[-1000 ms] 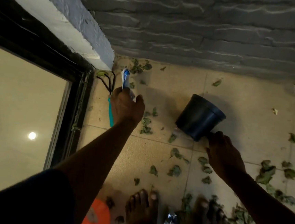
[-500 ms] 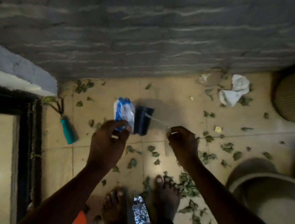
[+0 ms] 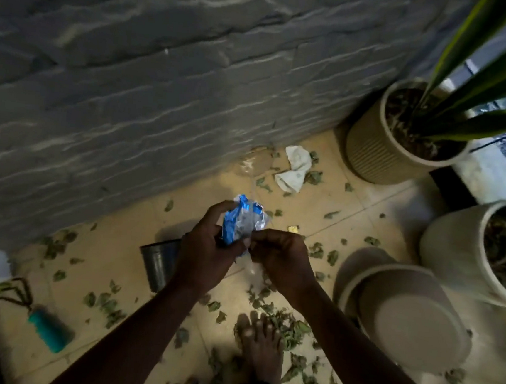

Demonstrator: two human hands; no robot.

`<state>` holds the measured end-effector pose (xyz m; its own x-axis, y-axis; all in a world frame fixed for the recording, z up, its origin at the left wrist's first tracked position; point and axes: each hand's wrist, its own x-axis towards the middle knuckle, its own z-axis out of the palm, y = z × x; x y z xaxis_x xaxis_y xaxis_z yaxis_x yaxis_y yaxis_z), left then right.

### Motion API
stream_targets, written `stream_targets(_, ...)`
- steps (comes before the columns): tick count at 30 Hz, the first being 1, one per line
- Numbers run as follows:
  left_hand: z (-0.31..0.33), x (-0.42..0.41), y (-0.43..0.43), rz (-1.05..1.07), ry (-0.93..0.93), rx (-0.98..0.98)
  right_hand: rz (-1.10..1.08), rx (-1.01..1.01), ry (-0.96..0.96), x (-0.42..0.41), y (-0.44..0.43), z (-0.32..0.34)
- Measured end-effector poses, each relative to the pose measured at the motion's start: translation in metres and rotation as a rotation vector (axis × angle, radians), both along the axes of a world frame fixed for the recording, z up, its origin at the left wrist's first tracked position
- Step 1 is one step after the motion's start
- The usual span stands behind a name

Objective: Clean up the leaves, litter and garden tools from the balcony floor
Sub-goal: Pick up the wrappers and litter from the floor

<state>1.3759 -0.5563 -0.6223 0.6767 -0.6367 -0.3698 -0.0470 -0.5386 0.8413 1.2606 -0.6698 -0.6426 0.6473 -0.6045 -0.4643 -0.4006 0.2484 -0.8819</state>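
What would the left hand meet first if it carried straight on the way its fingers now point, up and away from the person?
The left hand already grips the blue wrapper. Past that, the line probably runs over leaf-strewn floor tile to the grey stone wall, though depth is hard to judge from above.

Two potted plants (image 3: 403, 134) (image 3: 485, 252) stand by the grey stone wall (image 3: 132, 89).

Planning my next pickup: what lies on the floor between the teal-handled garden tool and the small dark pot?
In the head view, only scattered green leaves on tan tile lie between the teal-handled garden tool and the small dark pot.
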Motion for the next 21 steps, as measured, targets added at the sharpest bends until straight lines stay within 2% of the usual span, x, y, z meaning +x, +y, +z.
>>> stream_targets(2, -0.013, -0.001, -0.008, -0.091, -0.124, 0.043, -0.002, -0.083, -0.012, -0.003, -0.009, -0.010)
stream_targets(4, -0.024, 0.000, -0.018, -0.080, -0.237, 0.076, 0.000, -0.113, 0.004, -0.003, -0.018, -0.022)
stream_targets(7, -0.049, 0.001, -0.030, -0.074, -0.337, -0.001, -0.090, 0.062, -0.006, -0.003, -0.030, -0.044)
stream_targets(8, -0.058, 0.002, -0.032, -0.059, -0.363, 0.003, -0.098, 0.059, 0.007, -0.006, -0.033, -0.052)
stream_targets(11, -0.094, 0.004, -0.035, 0.060, -0.389, 0.027, -0.019, -0.416, 0.371, -0.024, -0.063, -0.099)
stream_targets(13, -0.118, 0.007, -0.036, 0.154, -0.398, 0.021, 0.048, -0.546, 0.515, -0.036, -0.087, -0.130)
stream_targets(18, -0.180, 0.016, -0.039, 0.329, -0.412, -0.007, 0.331, -0.795, 0.684, -0.054, -0.124, -0.203)
stream_targets(21, -0.210, 0.019, -0.040, 0.314, -0.437, -0.044, 0.467, -1.051, 0.623, -0.061, -0.128, -0.235)
